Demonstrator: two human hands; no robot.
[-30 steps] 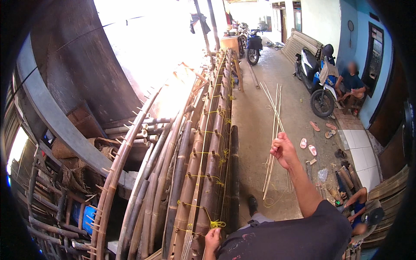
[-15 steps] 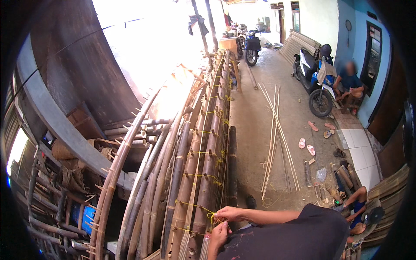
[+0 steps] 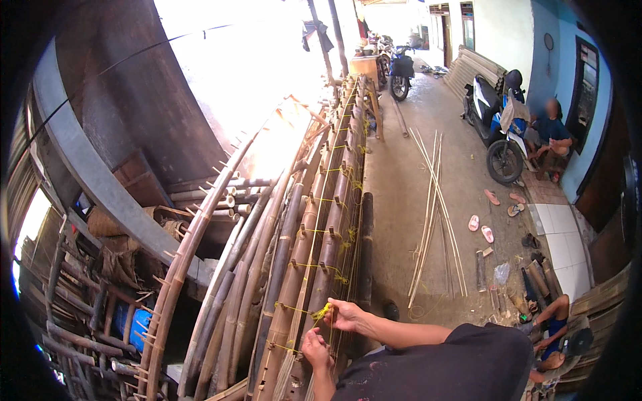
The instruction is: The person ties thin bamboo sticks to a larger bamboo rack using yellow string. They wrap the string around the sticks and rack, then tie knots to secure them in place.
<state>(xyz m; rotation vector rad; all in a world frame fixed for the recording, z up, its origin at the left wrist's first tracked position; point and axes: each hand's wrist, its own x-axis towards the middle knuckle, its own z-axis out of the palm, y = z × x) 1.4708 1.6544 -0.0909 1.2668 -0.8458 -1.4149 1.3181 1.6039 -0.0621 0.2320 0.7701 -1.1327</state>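
My right hand point(image 3: 346, 315) pinches a bunched knot of yellow cord point(image 3: 322, 312) at the side of a long bamboo pole point(image 3: 328, 232). Lower down, my left hand point(image 3: 317, 348) has its fingers curled over the same bamboo; what they hold, if anything, is too small to make out. Short pegs stand in rows along two bamboo poles lying side by side. Yellow cord runs from peg to peg across them, with knotted tufts hanging at the right edge. Thin strips lie between the poles.
More bamboo poles point(image 3: 251, 260) lie at left, beside a curved pegged pole point(image 3: 194, 244). Thin pale sticks point(image 3: 428, 214) cross on the floor at right. Beyond them are sandals point(image 3: 487, 234), a parked motorbike point(image 3: 505, 160), a seated person point(image 3: 554, 137) and another person's arm point(image 3: 552, 311).
My left hand has drawn away from my right hand, toward the left. My right hand stays at the cord, where the yellow knot now shows bunched. The whole view has shifted slightly.
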